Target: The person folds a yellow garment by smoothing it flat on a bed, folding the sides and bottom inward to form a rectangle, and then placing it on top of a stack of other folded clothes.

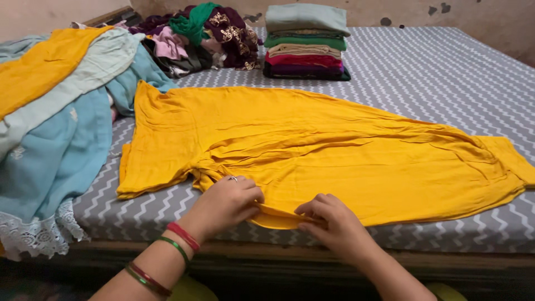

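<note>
We can't see the left hand (225,203) fingertips, tucked under the wrinkled yellow cotton garment (312,150), whose right tip runs off frame. Both forearms are cut at the near edge. The pale blue lace-trimmed cloth (53,161) is cropped left. The far tangled clothes heap (195,39) hides its lower pieces.
</note>
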